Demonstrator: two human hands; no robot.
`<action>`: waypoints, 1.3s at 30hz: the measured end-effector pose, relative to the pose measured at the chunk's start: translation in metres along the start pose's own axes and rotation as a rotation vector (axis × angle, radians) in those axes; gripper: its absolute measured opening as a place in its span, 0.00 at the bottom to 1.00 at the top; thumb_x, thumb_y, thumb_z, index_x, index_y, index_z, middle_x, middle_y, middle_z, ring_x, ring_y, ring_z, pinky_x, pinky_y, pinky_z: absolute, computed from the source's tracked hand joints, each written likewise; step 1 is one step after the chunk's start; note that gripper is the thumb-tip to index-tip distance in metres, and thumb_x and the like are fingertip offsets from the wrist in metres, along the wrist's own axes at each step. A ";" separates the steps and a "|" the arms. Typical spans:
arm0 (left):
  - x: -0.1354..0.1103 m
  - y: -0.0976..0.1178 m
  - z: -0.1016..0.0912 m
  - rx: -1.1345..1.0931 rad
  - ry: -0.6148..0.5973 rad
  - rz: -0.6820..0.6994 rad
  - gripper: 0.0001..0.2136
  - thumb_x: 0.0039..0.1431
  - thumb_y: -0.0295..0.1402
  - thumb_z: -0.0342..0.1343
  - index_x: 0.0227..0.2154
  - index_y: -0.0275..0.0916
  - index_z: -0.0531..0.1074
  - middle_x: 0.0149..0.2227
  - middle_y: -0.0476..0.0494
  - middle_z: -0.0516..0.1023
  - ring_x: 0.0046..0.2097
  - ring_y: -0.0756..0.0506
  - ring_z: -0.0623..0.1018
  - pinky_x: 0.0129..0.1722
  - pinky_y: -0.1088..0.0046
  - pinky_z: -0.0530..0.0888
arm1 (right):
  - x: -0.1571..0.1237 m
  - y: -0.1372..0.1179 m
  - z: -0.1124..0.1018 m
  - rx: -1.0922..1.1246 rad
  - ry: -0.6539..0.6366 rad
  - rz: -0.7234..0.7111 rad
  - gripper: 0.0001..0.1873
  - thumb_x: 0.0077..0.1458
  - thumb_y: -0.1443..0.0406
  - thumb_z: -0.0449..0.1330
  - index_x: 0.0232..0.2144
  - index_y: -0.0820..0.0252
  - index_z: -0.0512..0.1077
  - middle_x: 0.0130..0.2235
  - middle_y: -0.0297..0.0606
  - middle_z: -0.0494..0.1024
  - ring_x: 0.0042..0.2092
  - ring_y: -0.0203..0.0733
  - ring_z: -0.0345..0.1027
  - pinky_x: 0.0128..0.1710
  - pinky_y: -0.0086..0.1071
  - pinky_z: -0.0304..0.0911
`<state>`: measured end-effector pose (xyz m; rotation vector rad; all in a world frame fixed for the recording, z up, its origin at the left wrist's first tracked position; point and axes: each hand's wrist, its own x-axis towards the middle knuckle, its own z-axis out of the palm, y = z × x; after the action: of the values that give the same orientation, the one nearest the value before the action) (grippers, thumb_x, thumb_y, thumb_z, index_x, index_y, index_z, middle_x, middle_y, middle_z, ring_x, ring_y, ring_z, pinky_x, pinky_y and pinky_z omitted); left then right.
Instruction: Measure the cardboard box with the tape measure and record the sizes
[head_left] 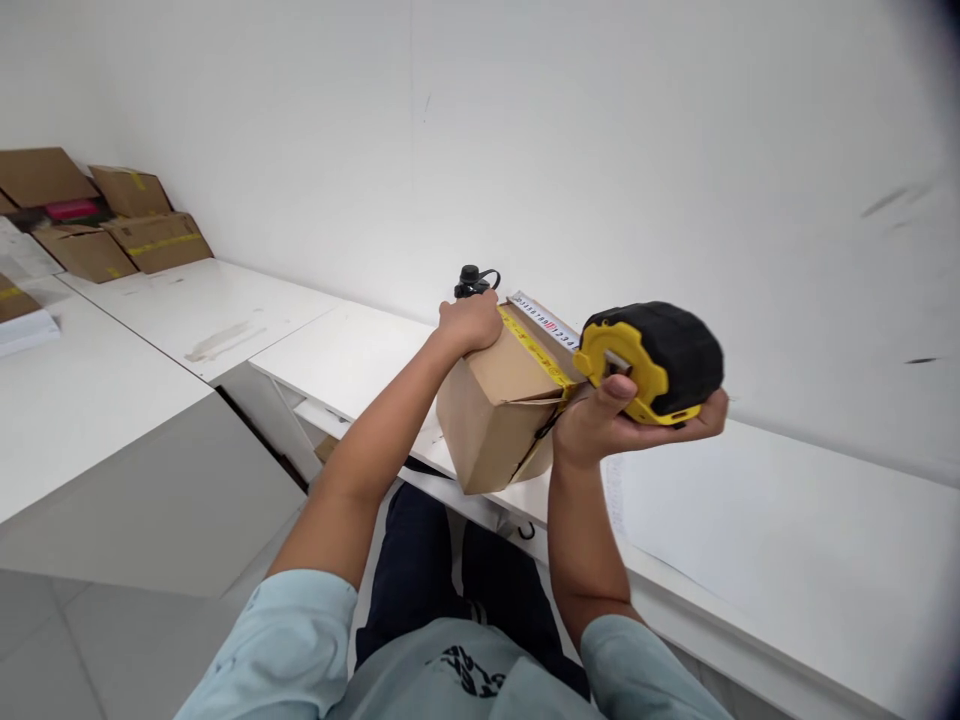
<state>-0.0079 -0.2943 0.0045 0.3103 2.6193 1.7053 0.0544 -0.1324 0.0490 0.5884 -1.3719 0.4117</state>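
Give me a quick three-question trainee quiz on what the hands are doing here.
1. True or false: the right hand holds the black-and-yellow tape measure.
2. The cardboard box stands at the near edge of the white table. Where is the left hand? A) on the box's far top edge B) flat on the table C) in the person's lap
3. Fill in: the yellow blade runs from the left hand across the box's ____ to the case.
Key: 1 true; 2 A; 3 top.
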 end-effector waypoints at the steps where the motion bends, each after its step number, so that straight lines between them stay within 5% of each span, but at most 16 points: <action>1: 0.000 0.001 0.000 0.001 -0.006 -0.001 0.22 0.70 0.29 0.39 0.60 0.41 0.69 0.61 0.36 0.79 0.59 0.33 0.77 0.61 0.50 0.67 | 0.001 0.000 0.001 -0.014 0.011 0.005 0.41 0.59 0.30 0.50 0.56 0.53 0.55 0.52 0.46 0.63 0.52 0.52 0.71 0.53 0.54 0.75; 5: 0.002 0.002 0.000 -0.007 -0.016 -0.012 0.19 0.70 0.30 0.40 0.56 0.43 0.71 0.60 0.38 0.79 0.58 0.34 0.78 0.60 0.51 0.66 | 0.000 -0.008 0.001 -0.085 0.024 0.126 0.46 0.55 0.26 0.48 0.57 0.53 0.53 0.56 0.49 0.61 0.59 0.56 0.68 0.60 0.58 0.70; 10: 0.005 0.001 0.002 -0.021 -0.007 -0.007 0.18 0.70 0.30 0.40 0.55 0.43 0.72 0.60 0.38 0.80 0.58 0.33 0.77 0.61 0.48 0.65 | 0.001 -0.016 -0.002 -0.058 -0.136 0.338 0.48 0.49 0.25 0.54 0.56 0.51 0.55 0.57 0.46 0.63 0.59 0.53 0.70 0.60 0.54 0.71; 13: 0.005 0.002 0.003 -0.032 -0.005 -0.007 0.21 0.71 0.33 0.40 0.61 0.43 0.69 0.61 0.37 0.79 0.59 0.33 0.77 0.62 0.47 0.65 | 0.002 -0.015 -0.004 -0.005 -0.159 0.327 0.45 0.51 0.28 0.57 0.54 0.51 0.55 0.56 0.44 0.63 0.58 0.51 0.71 0.60 0.54 0.71; 18: 0.004 0.003 0.003 0.008 -0.009 0.061 0.35 0.71 0.56 0.40 0.75 0.49 0.53 0.70 0.34 0.69 0.65 0.26 0.72 0.64 0.42 0.62 | -0.001 -0.013 -0.011 -0.005 -0.105 0.285 0.42 0.52 0.29 0.57 0.53 0.50 0.54 0.54 0.43 0.63 0.56 0.51 0.70 0.60 0.55 0.71; 25: 0.010 0.000 0.001 -0.046 -0.023 0.105 0.30 0.74 0.52 0.30 0.67 0.56 0.69 0.68 0.43 0.74 0.66 0.28 0.72 0.67 0.37 0.59 | 0.001 -0.021 -0.028 0.045 -0.074 0.317 0.40 0.55 0.35 0.60 0.56 0.53 0.55 0.55 0.45 0.64 0.58 0.51 0.70 0.60 0.53 0.72; 31: 0.019 -0.006 -0.001 -0.092 -0.051 0.132 0.31 0.73 0.57 0.32 0.63 0.55 0.73 0.68 0.45 0.74 0.66 0.28 0.72 0.69 0.36 0.56 | 0.009 -0.033 -0.046 0.006 -0.052 0.352 0.36 0.62 0.38 0.55 0.61 0.50 0.53 0.57 0.45 0.67 0.54 0.49 0.73 0.57 0.53 0.74; 39: 0.017 -0.005 -0.002 -0.062 -0.019 0.144 0.31 0.72 0.58 0.32 0.67 0.58 0.70 0.68 0.46 0.73 0.67 0.27 0.70 0.68 0.38 0.57 | 0.010 -0.033 -0.059 -0.053 0.006 0.335 0.43 0.56 0.34 0.57 0.63 0.49 0.53 0.58 0.44 0.66 0.58 0.49 0.71 0.57 0.48 0.75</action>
<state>-0.0255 -0.2952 0.0024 0.5229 2.5820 1.8103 0.1221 -0.1227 0.0489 0.3120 -1.4753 0.6428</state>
